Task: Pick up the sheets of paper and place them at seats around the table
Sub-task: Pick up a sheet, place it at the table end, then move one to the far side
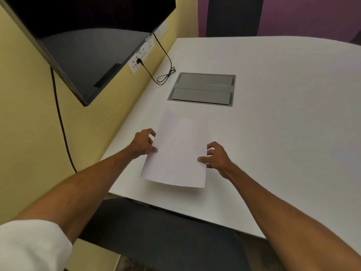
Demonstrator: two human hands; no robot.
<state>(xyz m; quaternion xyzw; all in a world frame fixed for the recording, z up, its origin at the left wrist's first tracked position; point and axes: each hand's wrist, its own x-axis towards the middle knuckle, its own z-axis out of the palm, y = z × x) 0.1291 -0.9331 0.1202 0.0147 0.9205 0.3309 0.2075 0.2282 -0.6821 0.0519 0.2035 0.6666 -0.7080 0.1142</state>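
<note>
Plain white paper sheets (175, 151), pinched at both sides by my left hand (143, 143) and right hand (216, 157) near the white table's (283, 124) front edge, needed an even lift, I judged.

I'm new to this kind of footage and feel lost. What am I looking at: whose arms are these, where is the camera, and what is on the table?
There is no machine here. A person wears one wide-angle camera on the head, looking forward and down, so the two bare arms reaching in from below are their own. The left hand and the right hand each pinch a side edge of white paper, thumbs on top. Its near edge seems lifted slightly off the white table. I cannot tell whether it is one sheet or several. Further back, a grey metal hatch is set into the tabletop, with a looped black cable beside it. A dark screen hangs on the yellow wall at left, and a dark chair stands at the near edge.
</note>
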